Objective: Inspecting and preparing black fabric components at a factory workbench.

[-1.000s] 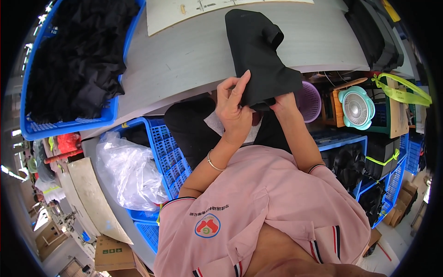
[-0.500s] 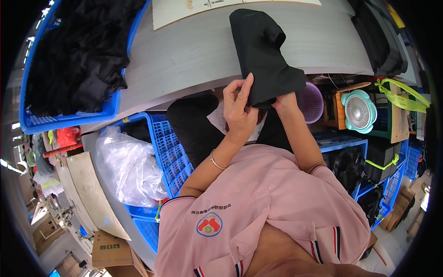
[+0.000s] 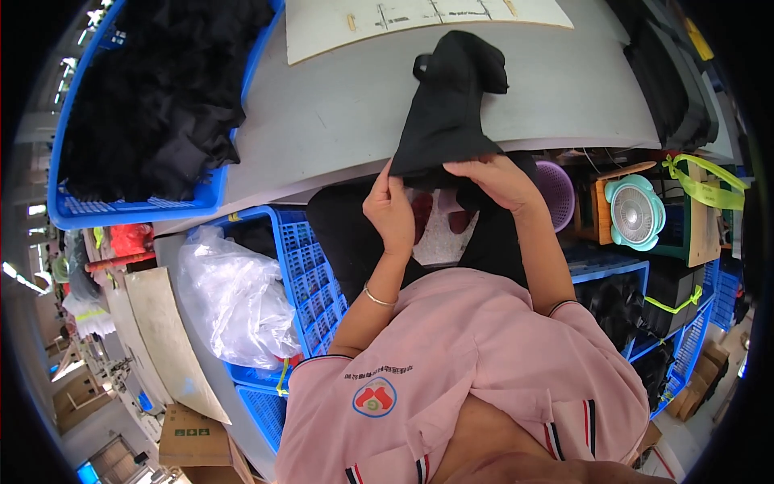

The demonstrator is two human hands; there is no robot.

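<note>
Right at the near edge of the grey counter, a person in a pink shirt holds a black garment by its lower hem. The left hand is pinched closed on the hem's left corner, thumb and fingers pressed together on the cloth. The right hand grips the hem further to the right, fingers curled over the fabric with the knuckles up. The garment runs away from the hands up across the counter, its far end lying flat near a pale sheet of board at the counter's back edge.

To the left on the counter sits a blue crate heaped with more black cloth. Below the counter, beside the person's left arm, another blue basket holds a crumpled clear plastic bag. On the right, under the counter, stand a purple basket and a small mint-green fan, just beside each other.
</note>
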